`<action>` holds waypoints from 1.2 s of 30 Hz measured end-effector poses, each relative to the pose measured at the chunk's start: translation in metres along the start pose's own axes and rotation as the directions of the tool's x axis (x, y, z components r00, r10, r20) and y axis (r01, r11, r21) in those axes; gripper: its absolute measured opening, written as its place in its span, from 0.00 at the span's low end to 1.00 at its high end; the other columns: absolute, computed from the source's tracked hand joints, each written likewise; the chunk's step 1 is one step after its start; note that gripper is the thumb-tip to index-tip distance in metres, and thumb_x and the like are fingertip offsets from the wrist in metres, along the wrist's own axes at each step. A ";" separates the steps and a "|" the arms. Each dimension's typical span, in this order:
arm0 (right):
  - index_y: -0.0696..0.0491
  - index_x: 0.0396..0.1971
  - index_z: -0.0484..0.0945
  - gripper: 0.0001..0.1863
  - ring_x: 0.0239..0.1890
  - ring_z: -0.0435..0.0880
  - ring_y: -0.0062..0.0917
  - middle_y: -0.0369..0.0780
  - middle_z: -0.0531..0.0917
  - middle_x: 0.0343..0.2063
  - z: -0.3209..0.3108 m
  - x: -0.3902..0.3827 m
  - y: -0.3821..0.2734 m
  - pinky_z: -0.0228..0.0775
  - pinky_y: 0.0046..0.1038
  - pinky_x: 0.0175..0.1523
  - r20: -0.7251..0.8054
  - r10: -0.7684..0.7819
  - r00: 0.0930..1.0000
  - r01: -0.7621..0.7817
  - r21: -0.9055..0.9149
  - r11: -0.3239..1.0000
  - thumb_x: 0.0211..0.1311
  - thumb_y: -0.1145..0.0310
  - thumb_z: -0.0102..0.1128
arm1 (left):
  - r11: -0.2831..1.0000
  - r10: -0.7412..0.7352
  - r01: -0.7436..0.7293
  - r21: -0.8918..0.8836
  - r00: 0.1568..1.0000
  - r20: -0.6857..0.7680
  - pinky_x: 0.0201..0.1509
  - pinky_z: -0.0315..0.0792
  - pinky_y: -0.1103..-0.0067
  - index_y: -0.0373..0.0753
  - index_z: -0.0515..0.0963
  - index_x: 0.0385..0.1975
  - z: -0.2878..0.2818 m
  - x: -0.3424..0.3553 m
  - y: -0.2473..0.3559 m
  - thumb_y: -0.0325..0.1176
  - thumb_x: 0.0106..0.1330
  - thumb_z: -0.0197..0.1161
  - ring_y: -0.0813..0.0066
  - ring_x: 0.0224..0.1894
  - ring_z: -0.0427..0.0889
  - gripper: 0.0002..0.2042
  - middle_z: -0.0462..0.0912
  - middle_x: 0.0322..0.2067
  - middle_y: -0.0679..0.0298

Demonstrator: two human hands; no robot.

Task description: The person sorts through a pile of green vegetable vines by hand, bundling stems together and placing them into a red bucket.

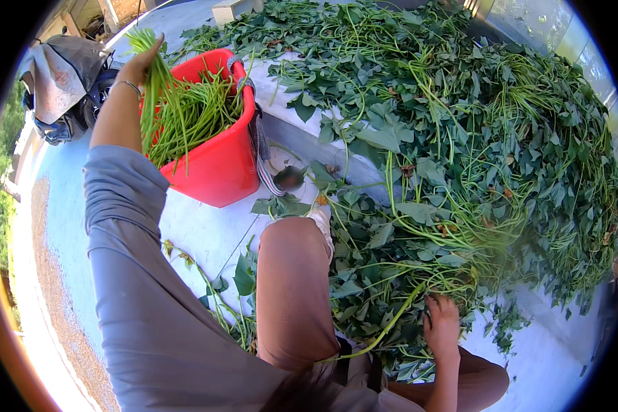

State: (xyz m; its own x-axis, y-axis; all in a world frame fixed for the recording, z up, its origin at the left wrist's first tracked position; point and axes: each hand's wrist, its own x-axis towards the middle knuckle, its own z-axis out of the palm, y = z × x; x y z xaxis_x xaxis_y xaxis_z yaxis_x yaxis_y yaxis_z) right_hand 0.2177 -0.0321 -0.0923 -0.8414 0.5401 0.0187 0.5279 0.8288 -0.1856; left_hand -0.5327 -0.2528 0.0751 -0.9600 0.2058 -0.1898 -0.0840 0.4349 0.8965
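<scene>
You have bright daylight, lower-left glare, vines (498, 244) smeared right of centre, and black, fisheye-bent edges.

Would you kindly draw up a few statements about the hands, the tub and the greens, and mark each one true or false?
1. The left hand holds a bunch of green stems. True.
2. The right hand is inside the tub. False: it is down at the leafy vines, away from the red tub.
3. The tub is empty. False: cut-looking green stalks lie in it.
4. A striped strap hangs at the tub's side. True.
</scene>
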 end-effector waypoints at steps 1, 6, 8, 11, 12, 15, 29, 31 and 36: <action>0.55 0.44 0.70 0.24 0.47 0.68 0.38 0.42 0.72 0.45 0.002 0.007 -0.009 0.59 0.37 0.51 0.022 -0.006 1.000 0.004 0.078 0.997 0.40 0.77 0.58 | 0.987 -0.120 0.109 0.122 0.989 0.090 0.53 0.62 0.60 0.34 0.65 0.49 0.021 0.011 -0.039 0.74 0.37 0.52 0.57 0.48 0.70 0.49 0.70 0.47 0.48; 0.54 0.40 0.72 0.16 0.46 0.71 0.31 0.43 0.75 0.40 0.041 0.046 -0.043 0.52 0.37 0.60 0.114 -0.346 0.931 0.295 0.322 0.900 0.51 0.64 0.53 | 0.505 0.109 -0.001 0.863 0.992 -0.063 0.63 0.40 0.57 0.34 0.53 0.59 0.104 0.032 -0.140 0.54 0.60 0.46 0.50 0.64 0.45 0.34 0.48 0.61 0.46; 0.54 0.29 0.75 0.11 0.38 0.73 0.30 0.41 0.77 0.30 0.048 0.037 -0.037 0.54 0.36 0.59 0.320 -0.412 0.854 0.352 0.228 0.908 0.51 0.62 0.54 | 0.445 0.407 0.005 0.896 0.890 -0.207 0.63 0.40 0.55 0.31 0.57 0.56 0.178 -0.051 -0.079 0.50 0.60 0.48 0.50 0.64 0.47 0.31 0.51 0.60 0.45; 0.53 0.07 0.72 0.15 0.24 0.73 0.29 0.37 0.73 0.10 0.045 0.033 -0.008 0.64 0.31 0.45 0.139 -0.507 0.850 0.486 0.161 0.859 0.47 0.62 0.58 | 0.242 0.857 -0.480 0.843 0.513 0.046 0.62 0.43 0.56 0.34 0.65 0.51 0.204 -0.149 -0.038 0.42 0.59 0.52 0.53 0.61 0.53 0.23 0.58 0.57 0.48; 0.54 0.08 0.72 0.15 0.23 0.72 0.30 0.38 0.73 0.10 0.022 0.033 0.007 0.64 0.31 0.40 0.159 -0.411 0.898 0.398 0.105 0.911 0.46 0.63 0.58 | 0.160 0.947 -0.682 0.714 0.309 0.083 0.62 0.45 0.56 0.37 0.66 0.50 0.218 -0.192 -0.030 0.40 0.58 0.53 0.55 0.60 0.57 0.21 0.62 0.54 0.51; 0.57 0.08 0.70 0.12 0.19 0.70 0.35 0.42 0.71 0.10 -0.027 0.008 0.079 0.62 0.33 0.33 0.051 -0.099 0.994 0.089 0.171 0.981 0.46 0.72 0.56 | 0.218 0.975 -0.965 -0.148 0.210 0.067 0.60 0.52 0.66 0.33 0.65 0.47 0.224 -0.352 -0.006 0.26 0.55 0.54 0.55 0.55 0.61 0.18 0.66 0.50 0.51; 0.52 0.30 0.80 0.11 0.34 0.81 0.33 0.39 0.81 0.28 0.181 -0.164 0.022 0.72 0.37 0.33 0.814 0.139 0.564 0.081 -0.221 0.972 0.51 0.66 0.50 | 0.633 0.773 -0.032 -0.773 -0.023 0.634 0.59 0.53 0.71 0.30 0.59 0.52 0.244 -0.613 -0.024 0.30 0.57 0.53 0.62 0.56 0.63 0.23 0.64 0.52 0.52; 0.52 0.24 0.79 0.09 0.32 0.78 0.31 0.37 0.79 0.23 0.198 -0.140 -0.007 0.68 0.33 0.32 0.709 0.052 0.703 0.124 -0.195 0.973 0.46 0.65 0.53 | 0.651 0.751 -0.057 -0.757 -0.098 0.653 0.58 0.54 0.71 0.30 0.59 0.52 0.246 -0.629 -0.028 0.30 0.56 0.54 0.63 0.56 0.63 0.24 0.64 0.52 0.52; 0.53 0.19 0.73 0.08 0.34 0.71 0.27 0.36 0.73 0.25 0.094 -0.044 -0.036 0.64 0.30 0.38 0.004 -0.324 0.946 0.318 -0.206 0.926 0.37 0.65 0.55 | 0.654 0.712 -0.126 -0.746 -0.229 0.664 0.57 0.55 0.73 0.31 0.59 0.53 0.243 -0.649 -0.023 0.31 0.56 0.56 0.64 0.55 0.64 0.25 0.64 0.52 0.53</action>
State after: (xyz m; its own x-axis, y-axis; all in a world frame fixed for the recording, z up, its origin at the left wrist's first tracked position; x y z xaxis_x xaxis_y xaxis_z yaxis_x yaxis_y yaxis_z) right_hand 0.2249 -0.0994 -0.1785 -0.9675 0.2419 0.0735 0.2450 0.9688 0.0364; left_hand 0.1571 -0.1835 0.0810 0.3374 0.8443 0.4163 -0.1330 -0.3950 0.9090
